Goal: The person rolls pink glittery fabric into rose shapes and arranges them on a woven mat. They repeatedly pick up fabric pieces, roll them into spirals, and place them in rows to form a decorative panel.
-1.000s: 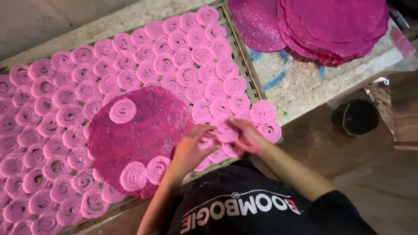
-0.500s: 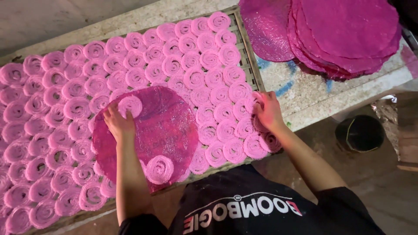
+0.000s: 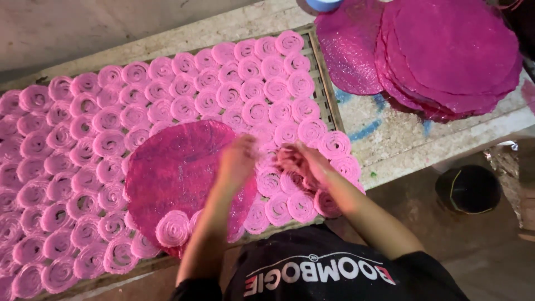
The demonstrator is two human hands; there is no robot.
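A slatted tray (image 3: 329,106) is packed with several pink spiral coils (image 3: 256,83). A large flat pink disc (image 3: 178,167) lies over the coils near the front, with two coils (image 3: 173,227) on its near edge. My left hand (image 3: 237,163) hovers at the disc's right edge, blurred, fingers curled down. My right hand (image 3: 305,163) is just to its right, fingertips down on the coils near the tray's front right corner. Whether either hand grips a coil is hidden by blur.
A stack of flat pink discs (image 3: 451,53) lies on the bench (image 3: 390,139) to the right of the tray, with one single disc (image 3: 351,50) beside it. A dark round bowl (image 3: 468,188) sits on the floor at lower right.
My left hand swung from the disc's upper left to its right edge, beside the right hand. The coil that lay on the disc's upper left is gone from there.
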